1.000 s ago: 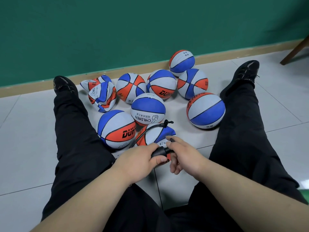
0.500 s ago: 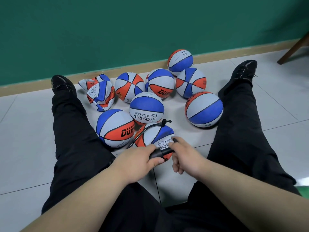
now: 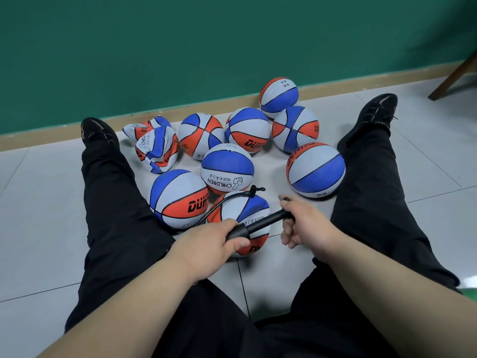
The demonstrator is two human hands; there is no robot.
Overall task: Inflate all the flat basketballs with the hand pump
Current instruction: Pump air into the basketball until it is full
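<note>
I sit on the floor with my legs spread around several red, white and blue basketballs. My left hand (image 3: 210, 242) grips the barrel of the black hand pump (image 3: 255, 226). My right hand (image 3: 304, 223) grips the pump's handle, pulled out to the right so the rod shows. A black hose (image 3: 227, 200) arcs from the pump to the top of the ball being pumped (image 3: 242, 215), which lies just beyond my hands. Two crumpled flat balls (image 3: 156, 148) lie at the back left by my left foot.
Round balls stand behind the pumped one: one marked CHILDREN (image 3: 227, 169), one marked DUH (image 3: 178, 197), one at the right (image 3: 316, 170), others near the wooden skirting (image 3: 322, 86) of the green wall. A wooden furniture leg (image 3: 454, 76) stands far right.
My right hand has pulled the pump handle out to the right, away from my left hand, exposing the rod. The left hand and the balls stay put.
</note>
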